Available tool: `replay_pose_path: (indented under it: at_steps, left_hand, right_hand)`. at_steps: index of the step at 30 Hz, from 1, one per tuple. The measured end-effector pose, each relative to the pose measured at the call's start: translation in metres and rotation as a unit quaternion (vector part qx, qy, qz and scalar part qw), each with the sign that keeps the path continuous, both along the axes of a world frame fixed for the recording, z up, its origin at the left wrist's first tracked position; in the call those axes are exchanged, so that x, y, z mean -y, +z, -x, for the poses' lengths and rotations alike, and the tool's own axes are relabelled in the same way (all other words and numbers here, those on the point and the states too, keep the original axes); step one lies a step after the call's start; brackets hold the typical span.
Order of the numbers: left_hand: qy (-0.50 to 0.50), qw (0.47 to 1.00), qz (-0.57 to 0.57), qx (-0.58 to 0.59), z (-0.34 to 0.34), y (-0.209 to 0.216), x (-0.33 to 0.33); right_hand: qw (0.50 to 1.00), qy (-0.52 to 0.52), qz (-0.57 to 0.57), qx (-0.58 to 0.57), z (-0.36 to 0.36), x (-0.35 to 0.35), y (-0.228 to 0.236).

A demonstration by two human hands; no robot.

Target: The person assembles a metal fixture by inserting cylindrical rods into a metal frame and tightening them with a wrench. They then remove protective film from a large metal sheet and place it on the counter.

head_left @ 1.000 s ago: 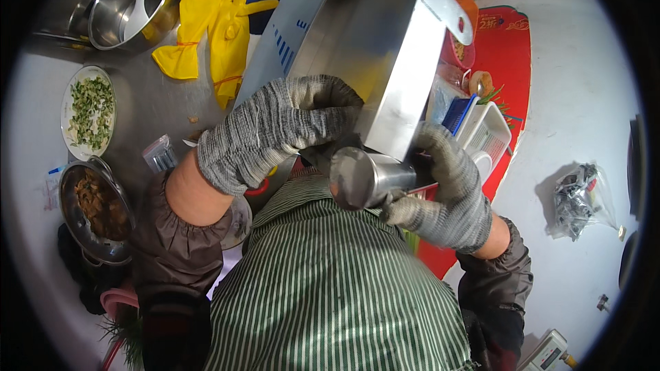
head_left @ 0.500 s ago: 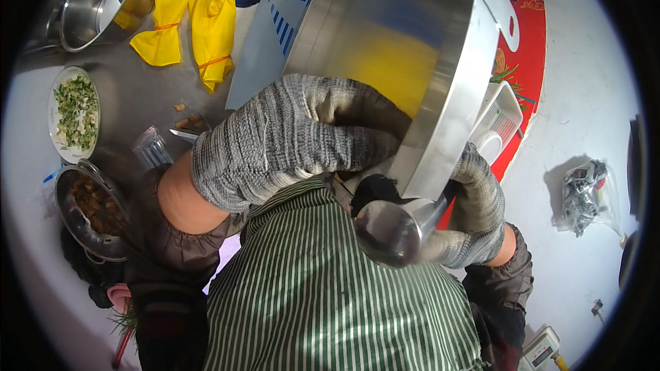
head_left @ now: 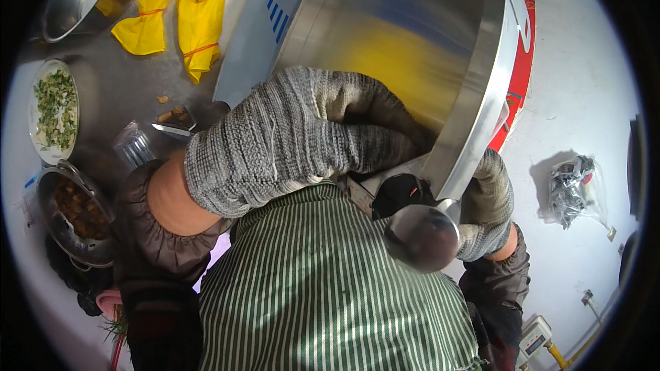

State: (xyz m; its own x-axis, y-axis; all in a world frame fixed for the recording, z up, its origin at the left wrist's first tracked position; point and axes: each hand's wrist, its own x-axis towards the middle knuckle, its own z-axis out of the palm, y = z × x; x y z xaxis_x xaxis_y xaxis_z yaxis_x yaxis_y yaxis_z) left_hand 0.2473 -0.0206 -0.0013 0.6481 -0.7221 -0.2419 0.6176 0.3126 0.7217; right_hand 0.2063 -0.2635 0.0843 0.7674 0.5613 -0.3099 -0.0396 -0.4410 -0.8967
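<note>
A large shiny stainless-steel panel (head_left: 330, 34) with a bent-up edge stands tilted before me, mirroring something yellow and blue. My left hand (head_left: 295, 137), in a grey knit glove, bends its fingers round the panel's lower part; the fingertips are hidden. Beyond the raised edge, my right hand (head_left: 489, 199) in the same kind of glove is closed at the panel's lower right corner, its fingers mostly covered. Between the hands, a rounded shiny metal knob-like piece (head_left: 423, 237) juts toward my striped apron (head_left: 330, 288). Just above it is a black round part (head_left: 402, 196).
Yellow rubber gloves (head_left: 199, 10) and a steel pot (head_left: 69, 3) lie at the upper left. Below are a plate of chopped greens (head_left: 55, 110), a knife (head_left: 172, 129) and a pan of brown food (head_left: 79, 209). A plastic bag (head_left: 570, 189) lies right of a red board (head_left: 515, 113).
The steel panel and the knob-like piece have shifted right, my right hand moving slightly with them. The panel now covers the white basket on the red board. The surroundings have slid left in view.
</note>
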Motion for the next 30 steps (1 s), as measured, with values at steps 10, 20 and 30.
replay_pose_path:
  at_steps: [10,20,30]
  left_hand:
    - [-0.005,0.998,0.043,0.034,0.004,-0.017,0.003]
    - [0.001,0.994,0.035,0.103,0.005,-0.023,0.0]
    - [-0.031,0.994,0.04,0.101,0.003,-0.027,-0.001]
  right_hand:
    - [0.994,-0.058,-0.015,-0.089,-0.002,-0.012,0.013]
    - [0.982,-0.13,-0.01,-0.14,0.009,-0.02,0.019]
    - [0.98,-0.112,-0.046,-0.159,0.005,-0.017,0.014]
